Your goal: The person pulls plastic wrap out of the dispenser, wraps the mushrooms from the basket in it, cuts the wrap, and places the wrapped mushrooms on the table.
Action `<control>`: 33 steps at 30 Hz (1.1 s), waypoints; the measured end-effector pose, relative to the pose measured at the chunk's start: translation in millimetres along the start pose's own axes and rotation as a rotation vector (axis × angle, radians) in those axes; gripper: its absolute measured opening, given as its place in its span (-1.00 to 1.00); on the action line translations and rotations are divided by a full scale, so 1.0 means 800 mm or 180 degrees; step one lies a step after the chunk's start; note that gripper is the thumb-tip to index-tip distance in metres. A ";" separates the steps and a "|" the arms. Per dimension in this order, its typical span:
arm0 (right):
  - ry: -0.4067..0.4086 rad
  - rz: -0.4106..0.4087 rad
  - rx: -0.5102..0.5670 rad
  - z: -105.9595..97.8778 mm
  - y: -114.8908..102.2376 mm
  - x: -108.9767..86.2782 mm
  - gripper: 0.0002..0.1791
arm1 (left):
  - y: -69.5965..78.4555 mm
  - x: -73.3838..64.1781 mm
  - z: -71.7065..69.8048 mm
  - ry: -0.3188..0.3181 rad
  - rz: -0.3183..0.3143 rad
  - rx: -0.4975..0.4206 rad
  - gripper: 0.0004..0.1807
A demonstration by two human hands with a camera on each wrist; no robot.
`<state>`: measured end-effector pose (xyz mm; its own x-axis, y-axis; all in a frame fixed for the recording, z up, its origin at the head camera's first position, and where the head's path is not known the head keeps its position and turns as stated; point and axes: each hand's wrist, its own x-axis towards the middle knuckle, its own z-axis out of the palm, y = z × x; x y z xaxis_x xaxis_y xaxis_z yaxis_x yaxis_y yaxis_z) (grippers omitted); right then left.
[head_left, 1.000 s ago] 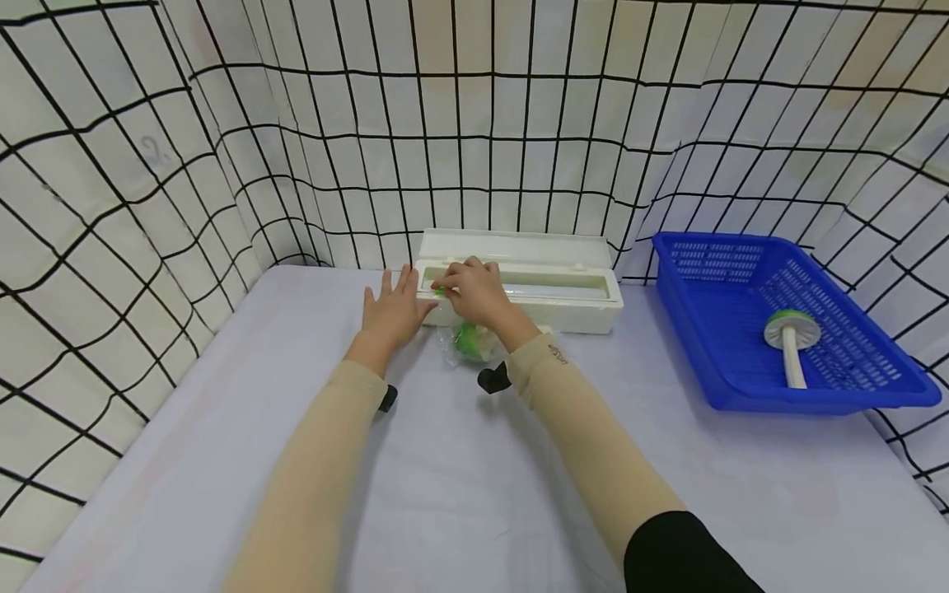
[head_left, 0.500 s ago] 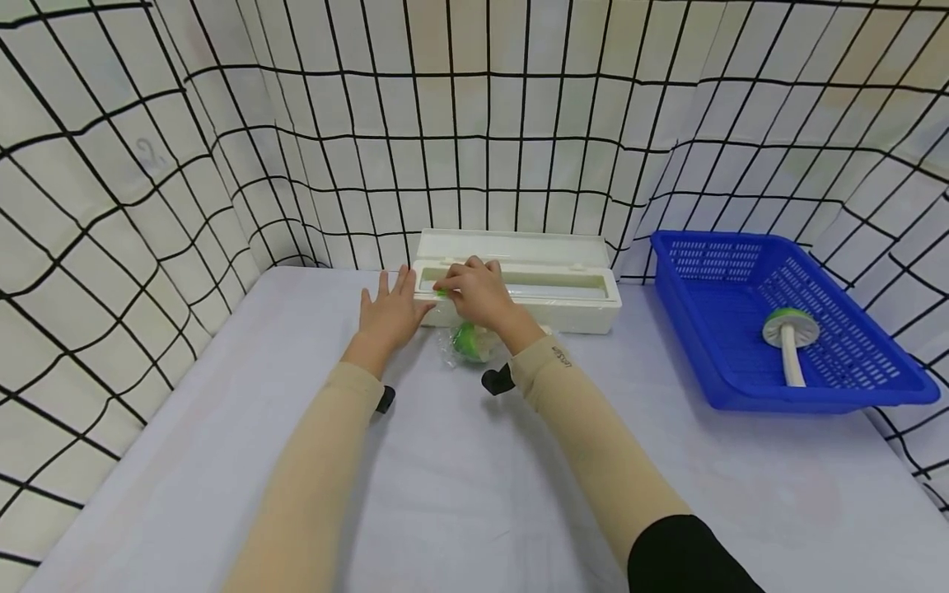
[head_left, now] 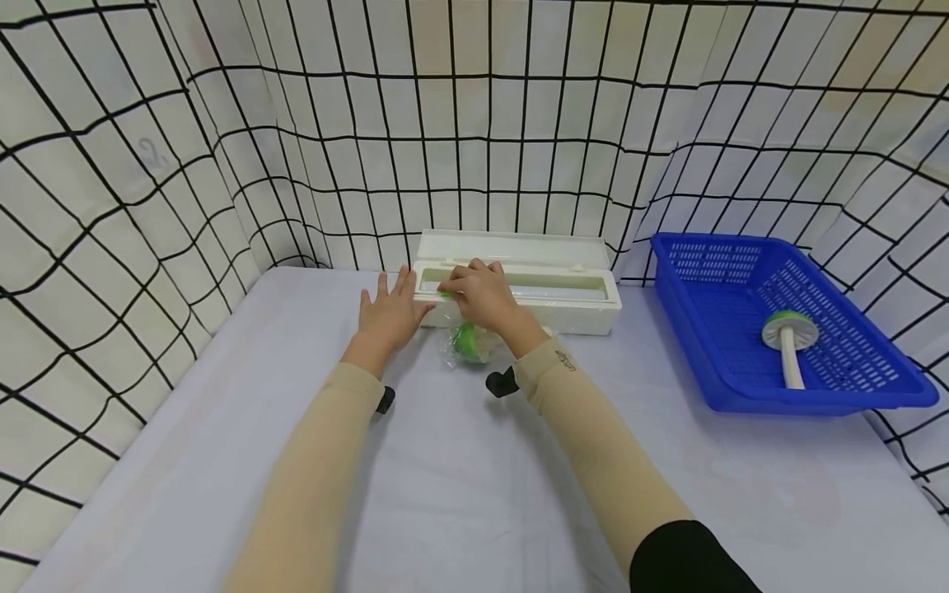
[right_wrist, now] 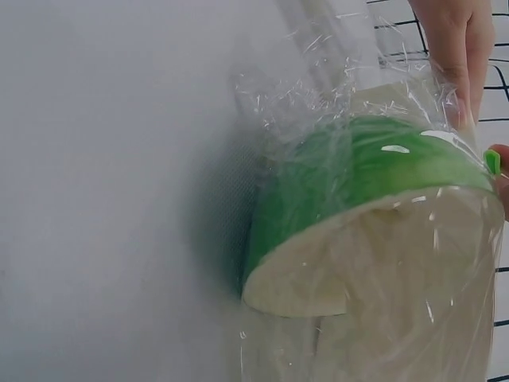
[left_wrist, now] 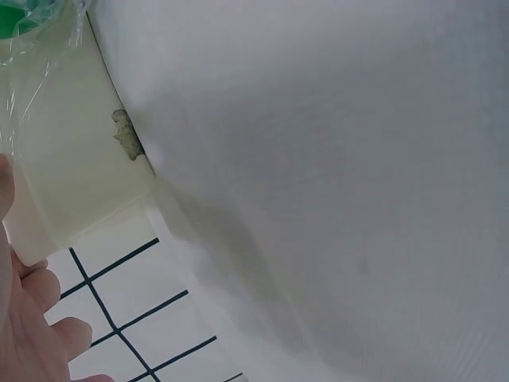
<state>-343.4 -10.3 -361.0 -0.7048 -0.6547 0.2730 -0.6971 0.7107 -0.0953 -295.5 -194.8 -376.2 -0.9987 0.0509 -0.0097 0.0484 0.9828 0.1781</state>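
Observation:
A white cling film dispenser (head_left: 571,317) stands at the back of the table with its lid (head_left: 511,245) raised. My left hand (head_left: 389,315) lies with spread, straight fingers against its left end. My right hand (head_left: 486,298) pinches a small green slide cutter (head_left: 446,293) on the dispenser's front edge, near the left end. Below that hand, a green-capped, mushroom-shaped piece (right_wrist: 382,159) lies against the box front under clear cling film (right_wrist: 298,103). The film runs up to the box edge. The right hand and wrist hide part of the piece in the head view.
To the right is a blue plastic basket (head_left: 722,346). Inside it lies another mushroom-shaped piece (head_left: 790,333) with a green cap and white stem. Black wire mesh (head_left: 519,148) over white sheeting borders the back and sides of the white-covered table (head_left: 445,494).
My right hand has slid slightly to the right along the box edge with the slide cutter. The left hand has stayed at the box's left end.

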 end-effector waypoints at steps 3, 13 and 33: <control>0.0020 -0.0011 0.0049 0.001 0.000 -0.001 -0.71 | -0.001 -0.001 -0.001 0.0000 -0.0009 -0.0018 -0.16; 0.0078 -0.0082 0.0105 0.002 0.008 -0.006 -0.72 | 0.002 0.000 0.001 -0.0007 -0.0001 -0.0026 -0.16; 0.0081 -0.0111 0.0123 -0.002 0.012 -0.010 -0.73 | 0.000 0.000 0.000 0.0007 -0.0022 -0.0037 -0.16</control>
<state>-343.8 2.2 -362.2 -0.6768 -0.6719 0.3009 -0.7261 0.6767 -0.1221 -295.4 -195.0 -376.6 -0.9990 0.0438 -0.0087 0.0414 0.9810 0.1896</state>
